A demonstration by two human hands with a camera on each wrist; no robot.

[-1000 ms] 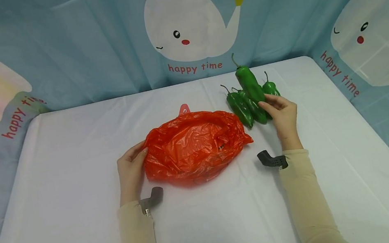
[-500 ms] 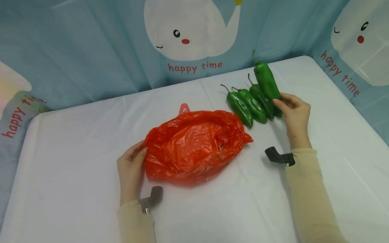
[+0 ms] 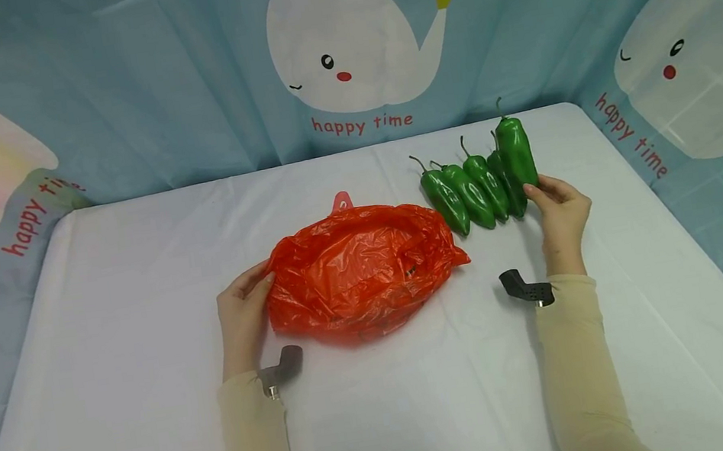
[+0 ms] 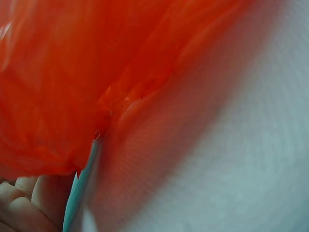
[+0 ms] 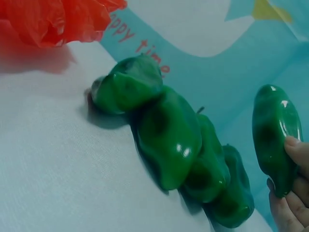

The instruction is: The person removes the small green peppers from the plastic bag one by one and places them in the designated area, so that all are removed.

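My left hand [image 3: 244, 317] holds the left edge of a crumpled red plastic bag [image 3: 361, 272], whose mouth gapes upward. In the left wrist view the bag [image 4: 58, 87] fills the upper left, and part of the hand [image 4: 29, 205] shows below it. With thumb and fingers, my right hand [image 3: 563, 216] pinches the lower tip of a green pepper [image 3: 515, 150], stem pointing away. That pepper [image 5: 274, 133] appears raised beside the others in the right wrist view. Several more green peppers [image 3: 468, 196] lie side by side in a row, right of the bag.
A white cloth [image 3: 395, 413] covers the table. Behind it hangs a blue curtain [image 3: 188, 80] printed with whales. A black wrist camera [image 3: 526, 289] sits on the right sleeve, another camera [image 3: 283, 367] on the left.
My right hand has carried its pepper rightward, past the row to its right end, uncovering the peppers behind it. The left hand and the bag have stayed in place.
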